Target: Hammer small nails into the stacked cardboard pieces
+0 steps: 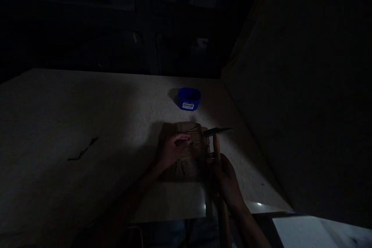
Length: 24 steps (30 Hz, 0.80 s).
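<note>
The scene is very dark. A brown wooden piece (pixel 186 162) lies on the pale tabletop (pixel 87 116) in front of me. My left hand (pixel 172 150) rests on it with its fingertips pinched together near the upper right of the wood; what they hold is too small to make out. My right hand (pixel 225 180) is closed round the wooden handle of a hammer (pixel 216 143). The hammer's dark metal head points over the right edge of the wood, close to my left fingertips.
A small blue tub (pixel 189 99) with a label stands behind the wood. A thin dark bent piece (pixel 83 150) lies on the table at the left. A large dark panel (pixel 305 104) leans along the table's right side. A white sheet (pixel 319 232) shows at lower right.
</note>
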Each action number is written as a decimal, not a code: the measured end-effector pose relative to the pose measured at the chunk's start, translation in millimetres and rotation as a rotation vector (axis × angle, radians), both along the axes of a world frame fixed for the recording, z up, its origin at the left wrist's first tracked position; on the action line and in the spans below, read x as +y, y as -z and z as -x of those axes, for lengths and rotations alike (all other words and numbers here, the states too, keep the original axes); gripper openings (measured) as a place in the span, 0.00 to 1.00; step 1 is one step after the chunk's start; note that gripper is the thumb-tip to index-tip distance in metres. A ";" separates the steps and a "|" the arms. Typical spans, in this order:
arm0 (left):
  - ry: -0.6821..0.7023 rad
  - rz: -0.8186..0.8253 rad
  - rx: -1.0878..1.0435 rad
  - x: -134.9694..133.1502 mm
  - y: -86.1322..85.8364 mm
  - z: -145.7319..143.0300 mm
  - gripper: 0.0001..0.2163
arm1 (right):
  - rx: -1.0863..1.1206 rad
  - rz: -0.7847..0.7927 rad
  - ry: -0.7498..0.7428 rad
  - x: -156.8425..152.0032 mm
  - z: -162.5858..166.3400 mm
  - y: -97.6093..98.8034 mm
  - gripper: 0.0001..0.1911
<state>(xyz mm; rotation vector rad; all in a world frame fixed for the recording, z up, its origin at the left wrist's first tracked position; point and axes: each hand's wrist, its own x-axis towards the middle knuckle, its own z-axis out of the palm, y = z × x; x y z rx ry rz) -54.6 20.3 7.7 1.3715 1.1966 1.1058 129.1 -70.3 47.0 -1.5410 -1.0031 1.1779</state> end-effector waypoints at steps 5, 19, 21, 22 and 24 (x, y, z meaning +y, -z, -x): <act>0.024 -0.001 0.071 -1.2 6.0 0.4 0.11 | -0.015 0.053 -0.035 3.7 2.1 7.2 0.22; 0.047 -0.039 0.123 -1.8 19.8 -0.2 0.12 | -0.110 0.013 -0.063 1.6 -1.1 19.3 0.23; 0.050 -0.036 0.130 -2.3 20.1 0.4 0.12 | -0.112 0.025 -0.063 1.5 -1.3 20.0 0.22; 0.053 -0.036 0.138 -2.6 20.5 0.7 0.12 | -0.110 0.036 -0.063 1.5 -1.5 20.3 0.22; 0.059 -0.047 0.153 -3.1 21.9 1.1 0.12 | -0.105 0.043 -0.062 1.8 -1.9 20.0 0.21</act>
